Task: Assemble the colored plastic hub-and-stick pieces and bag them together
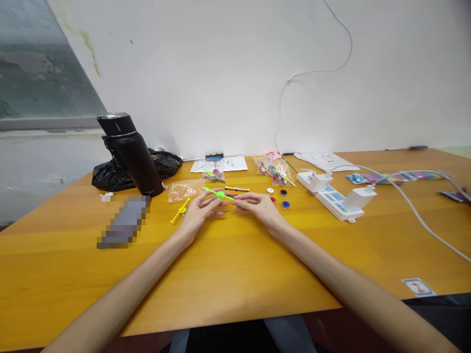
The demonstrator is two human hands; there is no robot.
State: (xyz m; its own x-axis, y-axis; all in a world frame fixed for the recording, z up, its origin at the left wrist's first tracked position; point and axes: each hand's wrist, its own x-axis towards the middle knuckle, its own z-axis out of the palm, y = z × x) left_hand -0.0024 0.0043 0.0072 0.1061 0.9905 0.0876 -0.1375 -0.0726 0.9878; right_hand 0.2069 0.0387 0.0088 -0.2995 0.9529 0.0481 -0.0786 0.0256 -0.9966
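Both of my hands rest on the orange wooden table (235, 274) near its middle. My left hand (200, 212) and my right hand (257, 204) pinch between them a thin bright green plastic piece (220, 194), a stick with a round hub. A yellow stick piece (180, 211) lies just left of my left hand. A short dark rod with gold ends (237, 189) lies just beyond my fingers. Small round pieces in red, blue and dark colours (283, 198) sit right of my right hand.
A black flask (130, 154) stands at the left in front of a black bag (110, 174). Clear bags of coloured parts (275, 171), papers (221, 164) and a screwdriver (206, 157) lie behind. A white power strip (331, 196) with chargers and cables sits at right.
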